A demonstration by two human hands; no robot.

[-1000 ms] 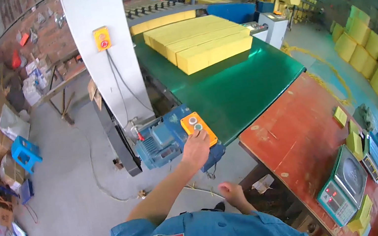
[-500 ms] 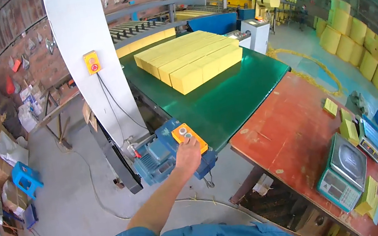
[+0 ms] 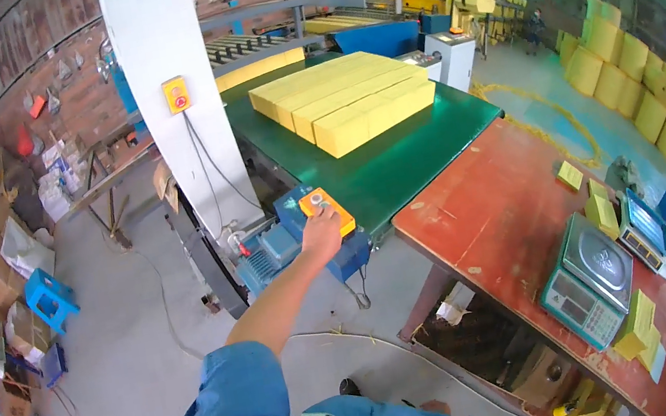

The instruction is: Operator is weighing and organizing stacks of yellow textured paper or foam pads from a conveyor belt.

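My left hand (image 3: pixel 321 239) reaches out to a yellow control box (image 3: pixel 339 215) with round buttons. Its fingertips rest at the buttons, fingers partly bent, with nothing held. The box sits on blue motor housing at the near corner of a green conveyor belt (image 3: pixel 376 174). Farther along the belt lies a slab of yellow paper-like blocks (image 3: pixel 346 100), pressed side by side in rows. My right hand is out of view.
A white column (image 3: pixel 186 144) with a yellow stop-button box (image 3: pixel 176 95) rises left of the belt. At right, a red-brown table (image 3: pixel 474 211) carries two scales, one being a green-edged scale (image 3: pixel 587 280), and yellow packs. A blue stool (image 3: pixel 51 299) and a cable lie on the floor.
My view has shifted slightly, so the belt and table sit differently. My left hand stays on the control box, its fingers now closer to the upper button.
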